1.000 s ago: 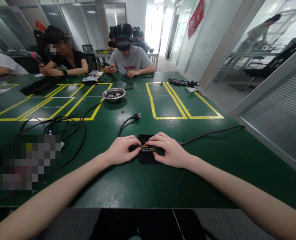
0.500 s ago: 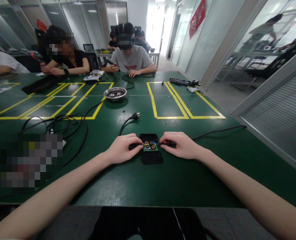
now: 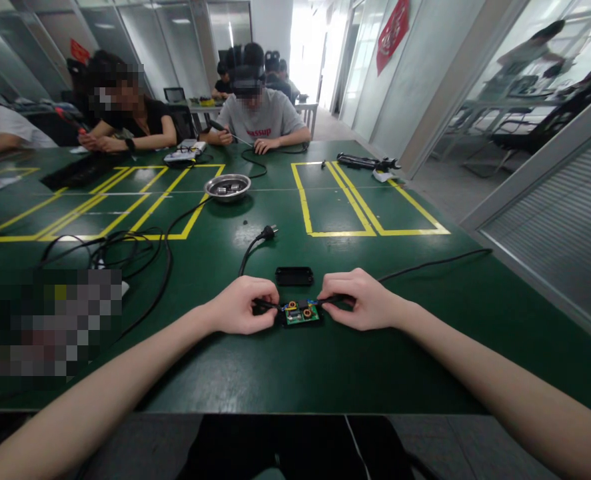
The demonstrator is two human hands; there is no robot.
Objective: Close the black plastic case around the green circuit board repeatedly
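Head view showed a small green circuit board [image 3: 301,312] near the middle of the tabletop [image 3: 235,373], lying between the person's 2 bare hands. The left hand [image 3: 248,305], at 9 o'clock from the board, had its thumb and fingertips clamped on the left-side cable [image 3: 264,304], a black lead, right at the board's edge. At 3 o'clock, the right hand [image 3: 360,300] was closed in the same way on the right-side cable [image 3: 342,299], also black, which ran out past the knuckles towards 2 o'clock. Blue wires [image 3: 313,303] showed between that grip and the board. On the board sat 2 copper-coloured coils [image 3: 308,313], and a dark edge showed beneath it (whether the board was seated in a casing, I could not tell).

At 12 o'clock, just beyond the board and apart from it, lay a black shell [image 3: 294,276]. A black plug [image 3: 269,232] pointed away at 11 o'clock, its lead vanishing behind the left hand. Farther off in that direction stood a metal bowl [image 3: 228,199] with small metal parts [image 3: 232,189] inside. Tangled black cords [image 3: 118,250] lay towards 10 o'clock. Between 11 and 12 o'clock, across the tabletop, a co-worker [image 3: 270,117] in grey held a slim tool.
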